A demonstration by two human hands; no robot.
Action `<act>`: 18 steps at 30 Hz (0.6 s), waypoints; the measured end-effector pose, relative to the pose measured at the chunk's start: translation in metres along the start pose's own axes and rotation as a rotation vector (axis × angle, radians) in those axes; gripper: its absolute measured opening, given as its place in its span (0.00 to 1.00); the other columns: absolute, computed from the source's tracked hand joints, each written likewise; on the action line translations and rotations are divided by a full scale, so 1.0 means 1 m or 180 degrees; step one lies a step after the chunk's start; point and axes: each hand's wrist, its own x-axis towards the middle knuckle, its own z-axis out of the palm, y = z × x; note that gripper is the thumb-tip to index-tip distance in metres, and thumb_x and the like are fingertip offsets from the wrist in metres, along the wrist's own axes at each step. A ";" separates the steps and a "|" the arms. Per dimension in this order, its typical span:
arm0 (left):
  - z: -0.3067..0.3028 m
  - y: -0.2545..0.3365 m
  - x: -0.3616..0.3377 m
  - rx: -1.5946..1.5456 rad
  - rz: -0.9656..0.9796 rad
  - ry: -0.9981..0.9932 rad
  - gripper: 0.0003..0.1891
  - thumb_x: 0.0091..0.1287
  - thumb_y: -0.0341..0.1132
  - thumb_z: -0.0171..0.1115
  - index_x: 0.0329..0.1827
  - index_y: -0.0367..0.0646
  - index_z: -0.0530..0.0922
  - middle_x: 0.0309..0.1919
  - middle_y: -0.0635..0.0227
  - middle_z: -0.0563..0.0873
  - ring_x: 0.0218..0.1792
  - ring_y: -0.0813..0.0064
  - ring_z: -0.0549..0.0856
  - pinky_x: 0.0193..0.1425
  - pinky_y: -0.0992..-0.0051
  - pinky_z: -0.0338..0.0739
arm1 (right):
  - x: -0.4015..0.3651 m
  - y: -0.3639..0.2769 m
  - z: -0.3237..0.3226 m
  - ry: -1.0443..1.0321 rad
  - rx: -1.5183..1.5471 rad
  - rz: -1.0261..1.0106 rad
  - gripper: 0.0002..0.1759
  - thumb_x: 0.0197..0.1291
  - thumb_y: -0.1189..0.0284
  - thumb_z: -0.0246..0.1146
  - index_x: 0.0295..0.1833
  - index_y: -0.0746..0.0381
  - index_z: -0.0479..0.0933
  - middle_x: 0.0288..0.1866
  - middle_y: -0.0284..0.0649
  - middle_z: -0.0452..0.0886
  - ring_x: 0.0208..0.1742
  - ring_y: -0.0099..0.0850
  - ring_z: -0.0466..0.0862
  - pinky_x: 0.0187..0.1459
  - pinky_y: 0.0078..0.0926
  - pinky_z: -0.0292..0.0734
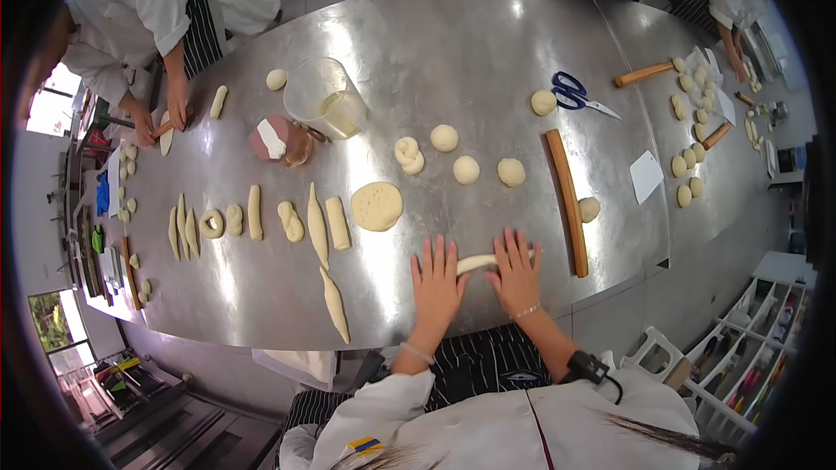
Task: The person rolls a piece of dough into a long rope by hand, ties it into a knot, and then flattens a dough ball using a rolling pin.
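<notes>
A thin strip of dough (476,264) lies across the steel table near its front edge. My left hand (436,283) rests flat at the strip's left end, fingers stretched forward. Flat over the right end is my right hand (515,274), its fingers spread, and the dough partly hides beneath both palms. To the left are a flat dough disc (377,206) with small holes, a dough cylinder (337,223) and two pointed dough pieces. Beyond my hands sit dough balls (466,170) and a dough knot (408,156). A wooden rolling pin (567,203) lies right of my right hand.
Blue-handled scissors (582,96) and a white scraper (646,177) lie to the right. A clear container (326,97) and a lidded jar (286,141) stand at the back left. Co-workers work at the far left and far right, with more dough pieces around them.
</notes>
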 end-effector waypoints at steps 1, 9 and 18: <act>-0.001 -0.003 -0.010 0.0018 0.0011 -0.0210 0.35 0.62 0.46 0.62 0.72 0.43 0.66 0.74 0.57 0.64 0.75 0.54 0.60 0.74 0.44 0.51 | -0.014 -0.001 -0.005 0.0016 -0.0004 -0.0006 0.37 0.59 0.53 0.61 0.71 0.58 0.66 0.77 0.45 0.60 0.79 0.47 0.55 0.71 0.66 0.45; -0.006 -0.023 0.035 0.0184 0.0103 -0.0093 0.37 0.60 0.50 0.64 0.72 0.45 0.67 0.75 0.57 0.63 0.76 0.55 0.59 0.75 0.46 0.51 | 0.065 0.020 -0.011 0.0063 -0.0123 0.0055 0.40 0.61 0.50 0.58 0.73 0.61 0.63 0.79 0.45 0.57 0.79 0.48 0.53 0.74 0.59 0.41; -0.030 -0.047 -0.045 -0.0094 -0.0369 0.0093 0.35 0.66 0.48 0.57 0.72 0.35 0.64 0.74 0.52 0.63 0.76 0.52 0.58 0.76 0.46 0.48 | -0.022 0.037 -0.030 0.0442 0.0123 0.0514 0.29 0.65 0.61 0.58 0.67 0.64 0.69 0.77 0.46 0.60 0.78 0.49 0.56 0.74 0.57 0.46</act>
